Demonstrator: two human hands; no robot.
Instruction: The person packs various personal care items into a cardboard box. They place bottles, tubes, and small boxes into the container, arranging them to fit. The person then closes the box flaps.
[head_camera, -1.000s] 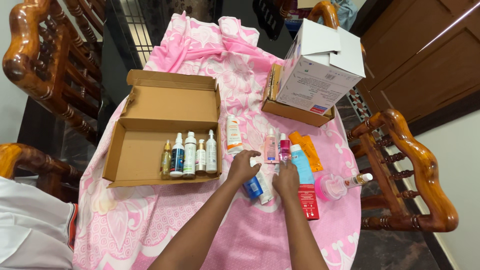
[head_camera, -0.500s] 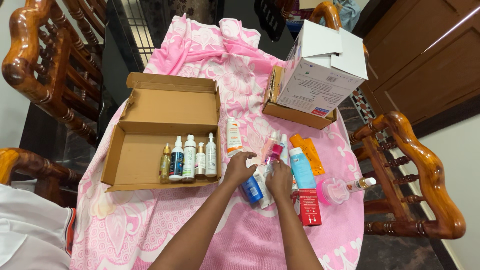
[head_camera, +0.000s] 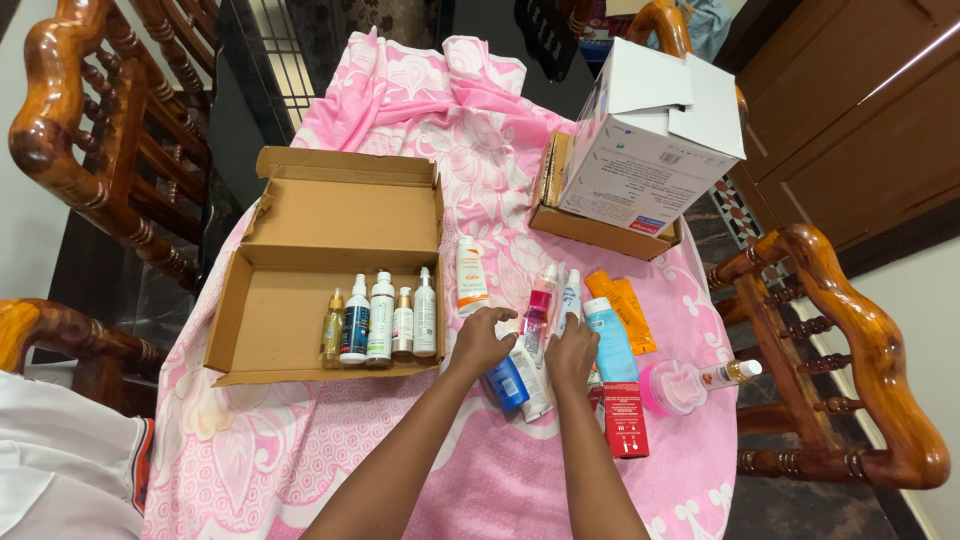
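Left hand (head_camera: 480, 342): fingers (head_camera: 503, 318) spread and loose, palm down, gripping nothing, only touching the heap of tubes. Right hand (head_camera: 572, 355): fingers (head_camera: 578, 325) bent over the low end of a thin white bottle (head_camera: 570, 297). Cannot tell if closed on it or just resting there.

Right under both hands: a blue-capped tube (head_camera: 507, 383) and a white tube (head_camera: 536, 392), lying flat and touching each other. Just past the fingers: a pink bottle (head_camera: 537, 310), close beside the thin white one. To the right: a light blue tube (head_camera: 608, 340) and an orange tube (head_camera: 625, 310), side by side.

Very crowded here, so easy to bump with a wrist or a sleeve-less arm. Round and smooth, too — could roll across the pink cloth (head_camera: 420, 120) after one quick push.

Lower right: a red box (head_camera: 625, 420), a pink jar (head_camera: 668, 388) and a small clear bottle (head_camera: 730, 374), very near the cloth's edge. Worst spot of all: could drop to the floor and crack with one nudge from the right elbow.

Farther left: an open brown box (head_camera: 300, 215) with a row of bottles (head_camera: 380, 318) inside, well apart from the hands. Safe enough there.

Farther back: a big white carton (head_camera: 650, 140), tilted on a flat brown tray (head_camera: 590, 228). Could tip onto the tubes with a tug on the cloth.
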